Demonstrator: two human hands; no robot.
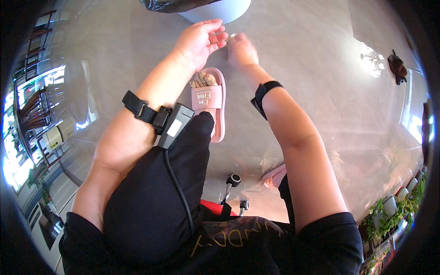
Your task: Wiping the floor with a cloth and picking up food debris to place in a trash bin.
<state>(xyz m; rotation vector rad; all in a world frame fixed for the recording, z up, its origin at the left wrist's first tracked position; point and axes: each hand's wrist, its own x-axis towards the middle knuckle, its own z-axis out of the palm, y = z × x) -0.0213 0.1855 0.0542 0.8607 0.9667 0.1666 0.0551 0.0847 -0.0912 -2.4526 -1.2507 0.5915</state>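
Observation:
My left hand [204,43] is held out above the floor with its fingers loosely curled and apart. No object shows in it. Close to its fingertips is my right hand [242,51], blurred and with its fingers bent inward. A small pale, shiny spot shows at the right fingertips; whether it is a held thing is unclear. Just beyond both hands stands a white rounded container [223,12], a dark plastic bag [168,5] beside its top edge. Below the hands, a pink slide sandal [220,120] with writing on its strap is on one foot.
A dark device with a cable [177,125] is strapped to my left forearm; a black band [266,89] circles the right. Swivel casters [234,179] and a red part [215,207] are beneath me. Potted plants [390,206] line the right. A dark brown object [397,67] lies farther off.

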